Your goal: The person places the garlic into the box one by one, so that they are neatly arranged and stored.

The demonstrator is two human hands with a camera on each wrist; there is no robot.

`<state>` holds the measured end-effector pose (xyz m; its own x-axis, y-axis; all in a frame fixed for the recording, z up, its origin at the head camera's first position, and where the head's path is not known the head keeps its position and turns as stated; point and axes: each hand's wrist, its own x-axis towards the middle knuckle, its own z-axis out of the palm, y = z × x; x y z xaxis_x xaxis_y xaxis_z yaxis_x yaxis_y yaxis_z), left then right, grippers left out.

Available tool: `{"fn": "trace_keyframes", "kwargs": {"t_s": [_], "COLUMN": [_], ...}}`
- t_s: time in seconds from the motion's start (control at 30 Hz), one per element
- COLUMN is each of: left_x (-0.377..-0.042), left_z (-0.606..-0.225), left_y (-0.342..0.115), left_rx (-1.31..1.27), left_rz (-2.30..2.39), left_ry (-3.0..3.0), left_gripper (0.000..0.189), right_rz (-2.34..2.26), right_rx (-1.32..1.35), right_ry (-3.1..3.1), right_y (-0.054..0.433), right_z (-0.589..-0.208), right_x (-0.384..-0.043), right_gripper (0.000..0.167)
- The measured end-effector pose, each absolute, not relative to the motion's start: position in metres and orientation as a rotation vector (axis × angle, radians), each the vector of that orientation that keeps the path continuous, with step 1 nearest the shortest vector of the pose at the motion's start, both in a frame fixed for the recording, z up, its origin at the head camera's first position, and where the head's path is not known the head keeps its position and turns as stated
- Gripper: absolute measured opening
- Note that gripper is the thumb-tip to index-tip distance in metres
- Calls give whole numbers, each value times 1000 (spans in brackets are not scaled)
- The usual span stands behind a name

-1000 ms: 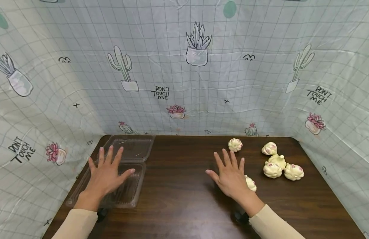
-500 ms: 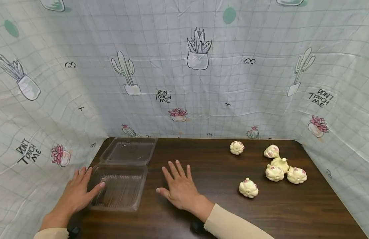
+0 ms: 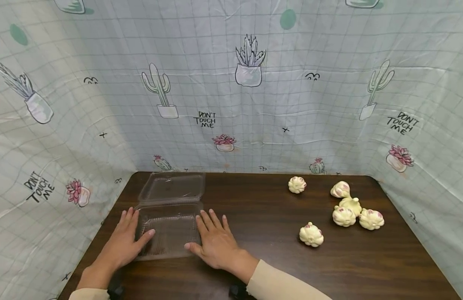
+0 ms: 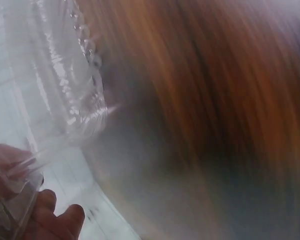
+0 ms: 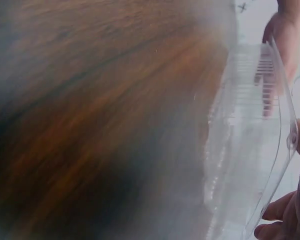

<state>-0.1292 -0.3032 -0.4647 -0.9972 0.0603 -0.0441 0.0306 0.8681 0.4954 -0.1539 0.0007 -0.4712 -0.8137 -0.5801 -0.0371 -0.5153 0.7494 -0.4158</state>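
A clear plastic clamshell container lies unfolded on the left of the table, its lid tipped back behind the base. My left hand rests along the left side of the base, fingers straight, thumb over the near rim. On the opposite side, my right hand touches the right rim with its fingers stretched out. In the left wrist view the container wall fills the upper left, fingers below. The right wrist view has the container between both hands.
One garlic bulb sits right of my right hand, another farther back. Several more garlic bulbs cluster at the right. A patterned curtain encloses the brown table at the back and sides.
My right hand has swept left from near the garlic to the container's right side. My left hand moved to its left side, then shifted right, and the container slid slightly right with it.
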Motion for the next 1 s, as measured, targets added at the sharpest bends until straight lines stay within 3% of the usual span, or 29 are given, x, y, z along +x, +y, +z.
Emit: {"fn": "trace_keyframes", "kwargs": {"t_s": [0.5,1.0], "left_x": [-142,-152], "left_z": [-472,-473], "left_y": [-185,-107], "left_rx": [229,306], "left_rz": [801,869], "left_ry": [3045,2992], "left_gripper": [97,90], "right_rz": [-590,-578], "right_rx": [-688,-521], "right_ry": [2963,3090], "right_y": [94,166], "right_z": [-474,-471], "right_x": [-144,-139], "right_gripper": [79,80]}}
